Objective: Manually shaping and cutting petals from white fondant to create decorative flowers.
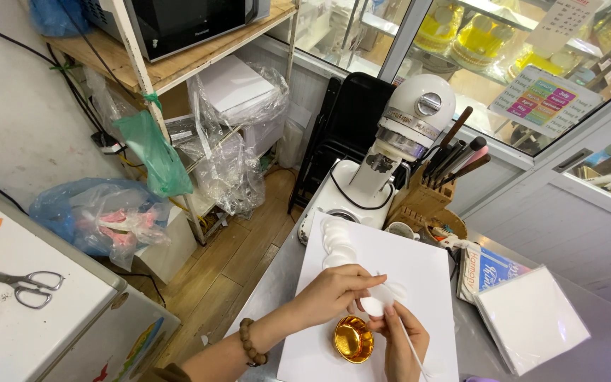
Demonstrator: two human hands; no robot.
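My left hand (330,293) and right hand (401,339) pinch one white disc (375,305) above a gold cup (353,339); finished discs (337,244) lie at twelve o'clock.

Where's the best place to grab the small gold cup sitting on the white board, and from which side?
Take the gold cup by its rim, from above and from the near-left side. It stands upright with its mouth open, so the thin rim is free to pinch there. The left hand and right hand crowd its far and right sides, where they hold a small white piece.
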